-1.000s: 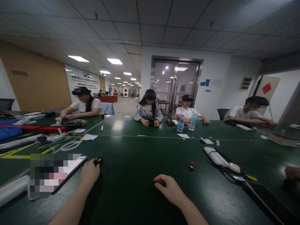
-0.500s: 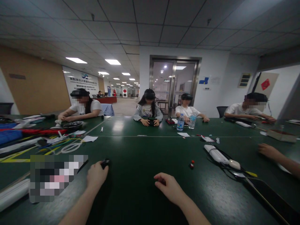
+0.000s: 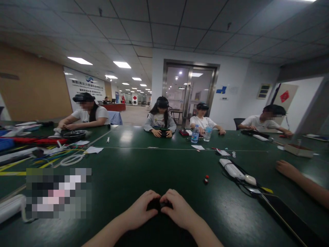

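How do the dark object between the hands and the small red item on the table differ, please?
Colour: the dark object looks blackish, while the red item is bright red. Place: the dark object is at the fingertips of the left hand and right hand, whereas the red item sits on the green table, apart from both. Visibility: fingers partly cover the dark object, not the red item. Shared: both look small.
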A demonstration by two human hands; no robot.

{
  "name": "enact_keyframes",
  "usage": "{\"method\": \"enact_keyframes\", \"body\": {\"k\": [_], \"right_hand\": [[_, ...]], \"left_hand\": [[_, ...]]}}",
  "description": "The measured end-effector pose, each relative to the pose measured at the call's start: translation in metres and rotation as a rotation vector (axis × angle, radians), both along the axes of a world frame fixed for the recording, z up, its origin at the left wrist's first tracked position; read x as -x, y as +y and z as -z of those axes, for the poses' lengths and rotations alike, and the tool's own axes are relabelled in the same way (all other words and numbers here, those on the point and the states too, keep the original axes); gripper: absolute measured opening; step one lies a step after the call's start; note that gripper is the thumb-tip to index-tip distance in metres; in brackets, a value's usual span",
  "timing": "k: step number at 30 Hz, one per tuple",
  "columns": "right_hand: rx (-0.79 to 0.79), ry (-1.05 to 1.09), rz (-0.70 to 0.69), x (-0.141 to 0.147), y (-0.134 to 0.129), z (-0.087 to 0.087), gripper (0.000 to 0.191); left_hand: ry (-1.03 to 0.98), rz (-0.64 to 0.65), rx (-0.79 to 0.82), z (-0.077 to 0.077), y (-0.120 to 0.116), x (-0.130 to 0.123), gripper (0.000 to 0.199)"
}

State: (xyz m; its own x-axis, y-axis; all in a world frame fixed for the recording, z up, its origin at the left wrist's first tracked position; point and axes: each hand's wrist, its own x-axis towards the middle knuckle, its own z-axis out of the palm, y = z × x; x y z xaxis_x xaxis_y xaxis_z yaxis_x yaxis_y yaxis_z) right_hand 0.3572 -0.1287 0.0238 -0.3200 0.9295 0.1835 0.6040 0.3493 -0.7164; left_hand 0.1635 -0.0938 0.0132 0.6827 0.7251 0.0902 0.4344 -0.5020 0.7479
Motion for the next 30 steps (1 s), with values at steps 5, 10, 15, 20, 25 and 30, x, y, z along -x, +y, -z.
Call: {"method": "enact_keyframes", "body": {"k": [5,10,15,20,25,30], "right_hand": [[-0.196,0.233,0.266,-0.009,0.001,-0.009,0.017],[-0.198,0.335,0.344,-0.014,0.004,-0.004,0.026],[-0.1,0.268,0.359,-0.013,0.003,-0.006,0.031],[0.013,0.244,0.289,-0.01,-0.001,-0.012,0.028],[0.023,0.289,0.278,-0.009,0.001,-0.008,0.031],[0.021,0.321,0.276,-0.009,0.005,-0.003,0.025]], "left_hand": [[0.011,-0.026,0.031,0.004,0.001,0.002,0.041],[0.029,-0.038,0.043,0.001,-0.002,0.004,0.045],[0.026,-0.023,0.029,-0.002,-0.004,0.005,0.043],[0.025,-0.014,-0.01,-0.003,-0.004,0.006,0.04],[0.012,0.0,0.009,-0.004,-0.003,0.006,0.041],[-0.002,0.005,0.007,-0.005,-0.002,0.006,0.043]]}}
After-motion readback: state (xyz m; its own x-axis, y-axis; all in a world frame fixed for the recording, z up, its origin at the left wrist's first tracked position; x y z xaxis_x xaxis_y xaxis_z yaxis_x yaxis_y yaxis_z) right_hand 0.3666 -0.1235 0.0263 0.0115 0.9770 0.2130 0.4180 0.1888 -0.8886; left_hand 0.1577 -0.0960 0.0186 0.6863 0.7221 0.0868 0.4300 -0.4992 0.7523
